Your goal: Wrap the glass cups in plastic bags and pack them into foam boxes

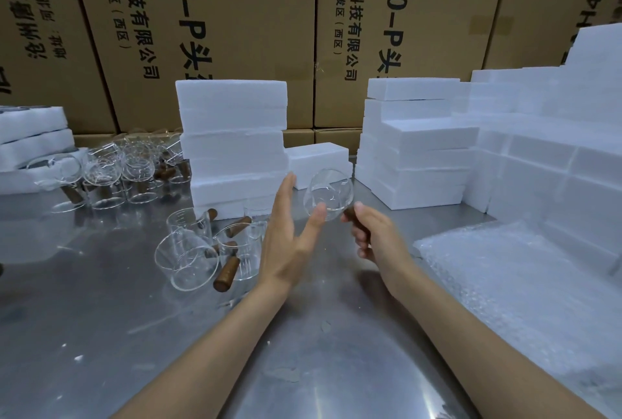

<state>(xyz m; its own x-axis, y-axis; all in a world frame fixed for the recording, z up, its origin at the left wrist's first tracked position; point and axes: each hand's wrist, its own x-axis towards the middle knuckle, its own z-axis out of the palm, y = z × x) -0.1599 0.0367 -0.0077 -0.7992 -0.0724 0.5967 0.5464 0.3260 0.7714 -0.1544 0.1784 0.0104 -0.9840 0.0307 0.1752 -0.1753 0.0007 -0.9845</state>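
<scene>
Head view | loose glass cups with brown handles lie at left on my steel table | my left hand spread flat, fingers straight, thumb tip touching the raised cup | my right hand curled round its wooden handle | foam boxes stacked behind | bubble bags far right
</scene>
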